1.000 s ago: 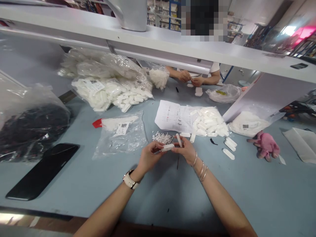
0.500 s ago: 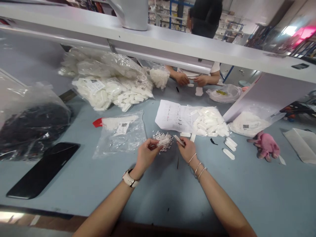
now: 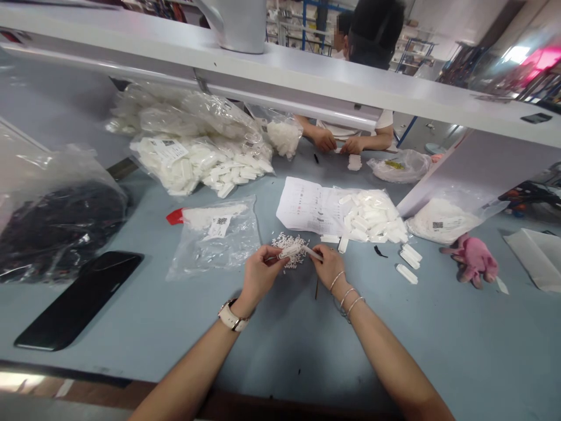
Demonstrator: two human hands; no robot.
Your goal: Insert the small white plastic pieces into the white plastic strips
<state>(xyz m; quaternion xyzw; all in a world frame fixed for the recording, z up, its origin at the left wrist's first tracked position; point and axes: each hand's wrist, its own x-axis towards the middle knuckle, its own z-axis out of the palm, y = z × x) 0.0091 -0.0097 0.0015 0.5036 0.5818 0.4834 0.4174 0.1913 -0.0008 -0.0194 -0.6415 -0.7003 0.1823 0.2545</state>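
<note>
Between thumb and fingers, my left hand (image 3: 262, 270) pinches a small white plastic case (image 3: 287, 252) above a pile of tiny white pieces (image 3: 294, 241). My right hand (image 3: 328, 264) is closed on a flat white plastic strip (image 3: 312, 253), its tip pointing left toward the case. Whether the strip touches the case I cannot tell. A thin dark stick (image 3: 316, 288) shows below my right hand. Just beyond, a printed sheet (image 3: 302, 204) lies partly beneath a clear bag of white plastic parts (image 3: 372, 216).
Large clear bags of white parts (image 3: 188, 166) fill the back left. A flat plastic bag (image 3: 214, 240), black tray-like object (image 3: 81, 304), loose white cases (image 3: 407, 273) and pink glove (image 3: 473, 257) lie around. A shelf (image 3: 307, 70) crosses overhead; a co-worker's hands (image 3: 337, 142) work behind it.
My right hand has turned, and its white strip now lies flatter and points at the case. My left hand stays almost still. The co-worker's hands have shifted slightly.
</note>
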